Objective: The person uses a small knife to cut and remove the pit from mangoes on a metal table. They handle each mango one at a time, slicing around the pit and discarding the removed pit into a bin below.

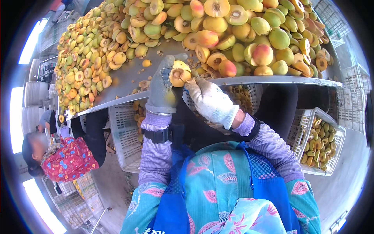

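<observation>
My left hand [162, 84], in a grey, stained glove, holds a yellow apricot-like stone fruit [180, 74] above the front edge of the metal table. The fruit's cut face, with a brown hollow, is turned towards me. In a white knitted glove with soiled fingertips, my right hand [214, 101] is curled, and its fingertips meet the fruit's lower right side. Whether a small tool is inside those fingers is hidden. Behind both hands lies a large heap of halved and whole fruit [216, 25], yellow, green and red-blushed.
The metal table's raised rim [280, 79] runs before me. Beneath it stands a white plastic crate [124, 131]; another crate [340, 146] with fruit halves stands at right. A person in a red patterned top [70, 159] sits at left. Stacked crates [352, 96] stand at far right.
</observation>
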The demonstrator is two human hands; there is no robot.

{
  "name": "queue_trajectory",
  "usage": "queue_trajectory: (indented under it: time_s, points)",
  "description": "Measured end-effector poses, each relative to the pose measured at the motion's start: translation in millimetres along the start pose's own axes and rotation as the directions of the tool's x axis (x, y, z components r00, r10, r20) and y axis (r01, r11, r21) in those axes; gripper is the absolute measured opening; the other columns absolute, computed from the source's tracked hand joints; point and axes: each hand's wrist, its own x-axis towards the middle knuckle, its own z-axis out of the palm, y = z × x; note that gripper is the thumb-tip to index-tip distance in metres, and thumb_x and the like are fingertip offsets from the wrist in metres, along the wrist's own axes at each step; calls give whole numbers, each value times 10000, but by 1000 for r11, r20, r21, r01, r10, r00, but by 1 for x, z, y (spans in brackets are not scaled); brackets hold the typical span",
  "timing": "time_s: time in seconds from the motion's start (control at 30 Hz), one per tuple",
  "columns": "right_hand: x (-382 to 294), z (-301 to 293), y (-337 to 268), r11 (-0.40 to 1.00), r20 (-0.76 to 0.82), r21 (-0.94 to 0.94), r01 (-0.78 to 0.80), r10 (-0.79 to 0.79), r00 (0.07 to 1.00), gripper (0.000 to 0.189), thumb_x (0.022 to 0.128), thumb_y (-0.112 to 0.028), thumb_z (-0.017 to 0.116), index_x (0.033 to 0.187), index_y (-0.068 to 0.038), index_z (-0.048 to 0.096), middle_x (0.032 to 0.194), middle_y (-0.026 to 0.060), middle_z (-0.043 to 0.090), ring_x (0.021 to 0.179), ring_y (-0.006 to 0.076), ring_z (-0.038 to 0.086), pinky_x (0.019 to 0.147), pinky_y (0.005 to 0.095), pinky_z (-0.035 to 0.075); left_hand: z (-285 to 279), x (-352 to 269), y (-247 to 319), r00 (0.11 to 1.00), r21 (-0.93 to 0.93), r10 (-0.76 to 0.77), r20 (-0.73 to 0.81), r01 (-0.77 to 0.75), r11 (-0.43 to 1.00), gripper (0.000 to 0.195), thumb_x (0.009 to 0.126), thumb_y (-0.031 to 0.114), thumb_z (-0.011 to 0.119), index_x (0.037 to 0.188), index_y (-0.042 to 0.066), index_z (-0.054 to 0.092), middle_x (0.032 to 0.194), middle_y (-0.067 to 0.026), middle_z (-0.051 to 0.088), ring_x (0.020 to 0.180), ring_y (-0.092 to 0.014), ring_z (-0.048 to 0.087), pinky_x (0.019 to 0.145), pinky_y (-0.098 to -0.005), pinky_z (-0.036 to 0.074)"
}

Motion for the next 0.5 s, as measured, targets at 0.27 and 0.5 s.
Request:
queue_trajectory:
  time_s: [0.27, 0.5]
  points:
    - [-3, 5, -7, 995, 4, 92, -34, 33, 999, 528, 1041, -444, 381, 996, 37, 594, 866, 312, 643, 888, 496, 614, 790, 522, 481, 14, -1, -6, 934, -713, -342, 105, 310, 629, 326, 1029, 264, 507, 1036, -22, 663, 876, -83, 692, 765, -156, 653, 706, -277, 537]
    - [-16, 15, -20, 941, 21, 278, -195, 197, 980, 584, 1040, -505, 367, 1017, 24, 613, 841, 274, 644, 851, 461, 611, 793, 487, 485, 21, -5, 26, 973, -486, -233, -4, 201, 851, 393, 1013, 304, 486, 961, -37, 675, 788, -126, 682, 648, -200, 639, 601, -307, 537]
